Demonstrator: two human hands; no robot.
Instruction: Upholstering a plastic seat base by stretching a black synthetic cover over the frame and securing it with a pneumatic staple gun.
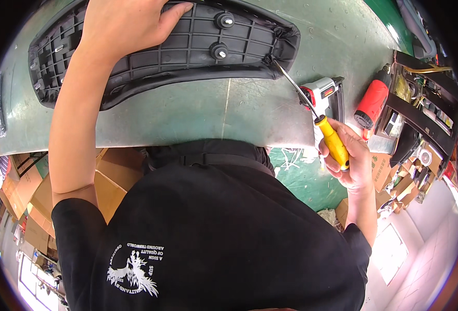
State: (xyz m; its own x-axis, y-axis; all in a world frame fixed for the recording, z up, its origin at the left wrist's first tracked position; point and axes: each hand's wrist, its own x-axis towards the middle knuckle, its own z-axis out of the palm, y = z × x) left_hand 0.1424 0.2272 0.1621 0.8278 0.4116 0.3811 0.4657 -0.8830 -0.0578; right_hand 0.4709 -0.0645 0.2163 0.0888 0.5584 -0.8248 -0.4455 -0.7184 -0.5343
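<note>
A long black padded seat (198,44) lies upside down on the table, its ribbed plastic base facing up and dark cover material folded round the rim. Several threaded studs stick up from the base. My left hand (128,26) rests over the seat's left half with the thumb stretched out; the other fingers are cut off by the picture's top edge. In my closed right hand (350,155) is a screwdriver (331,140) with a yellow handle. Its long metal shaft slants up to the left, and the tip meets the gathered cover at the seat's right end.
A white, red and black staple gun (322,93) lies on the green-grey table (270,114), right of the seat. Beyond it are a red, black-ended cylindrical tool (372,101) and a dark rack (425,124) with assorted items. Cardboard boxes (110,179) stand below the table at left.
</note>
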